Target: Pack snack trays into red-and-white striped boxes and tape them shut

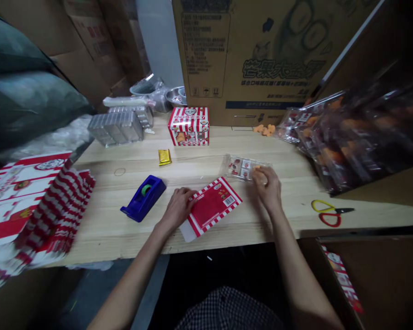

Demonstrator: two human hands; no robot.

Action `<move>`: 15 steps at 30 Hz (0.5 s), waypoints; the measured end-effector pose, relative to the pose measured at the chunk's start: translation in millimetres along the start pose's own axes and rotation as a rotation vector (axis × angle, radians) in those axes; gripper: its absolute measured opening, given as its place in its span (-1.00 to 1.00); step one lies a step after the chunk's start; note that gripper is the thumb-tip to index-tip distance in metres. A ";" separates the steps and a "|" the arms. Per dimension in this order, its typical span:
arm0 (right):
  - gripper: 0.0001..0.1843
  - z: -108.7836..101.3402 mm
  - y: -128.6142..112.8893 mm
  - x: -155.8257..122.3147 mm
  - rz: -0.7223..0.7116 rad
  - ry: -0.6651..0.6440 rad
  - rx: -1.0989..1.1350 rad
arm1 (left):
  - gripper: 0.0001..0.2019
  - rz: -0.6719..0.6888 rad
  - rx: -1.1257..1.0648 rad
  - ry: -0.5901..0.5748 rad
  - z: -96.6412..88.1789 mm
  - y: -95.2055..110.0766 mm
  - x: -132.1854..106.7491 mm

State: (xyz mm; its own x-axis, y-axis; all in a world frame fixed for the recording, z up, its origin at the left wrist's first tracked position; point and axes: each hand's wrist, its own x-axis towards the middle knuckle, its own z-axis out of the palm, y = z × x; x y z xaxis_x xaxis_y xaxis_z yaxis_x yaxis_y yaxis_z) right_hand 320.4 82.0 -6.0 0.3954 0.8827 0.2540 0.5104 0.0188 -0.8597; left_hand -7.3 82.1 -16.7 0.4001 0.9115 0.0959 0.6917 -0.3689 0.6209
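Note:
A red carton [211, 206] with striped edges and a barcode lies tilted on the table, with one pale end flap sticking out. My left hand [178, 207] grips its left edge, fingers curled over the card. To the right, my right hand [269, 187] is closed on the near right end of a clear plastic pack [240, 167] with small printed sachets and an orange item inside. That pack rests just beyond the carton. A blue tape dispenser [143, 198] stands left of my left hand, and a small gold packet [164, 157] lies behind it.
An assembled striped box [189, 126] and clear plastic trays [116, 127] stand at the back. Stacked flat cartons [30, 201] fill the left. Filled plastic packs [351, 133] pile up at right, near scissors [332, 212]. A large cardboard box [261, 59] blocks the rear.

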 end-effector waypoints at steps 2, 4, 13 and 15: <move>-0.48 4.0 3.8 44.7 0.046 -0.032 -0.109 | -0.66 0.015 0.053 0.063 2.6 -1.2 -2.4; -0.28 10.5 9.0 79.4 0.121 -0.098 -0.191 | -0.63 0.029 0.081 0.146 2.8 -1.9 -8.2; -0.45 -10.9 35.6 87.6 0.341 -0.128 -0.163 | -0.63 0.081 0.088 0.283 -6.5 1.6 -45.4; -0.67 -24.2 35.6 79.8 0.351 -0.080 -0.073 | -0.65 0.086 0.082 0.291 -9.5 5.5 -48.9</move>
State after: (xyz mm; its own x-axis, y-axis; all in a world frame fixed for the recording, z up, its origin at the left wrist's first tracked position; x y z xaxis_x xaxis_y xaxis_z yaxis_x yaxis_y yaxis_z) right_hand 388.6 141.7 -5.6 0.4971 0.8631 -0.0890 0.4085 -0.3233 -0.8536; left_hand -28.8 37.2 -10.6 0.2783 0.8856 0.3718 0.7134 -0.4498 0.5373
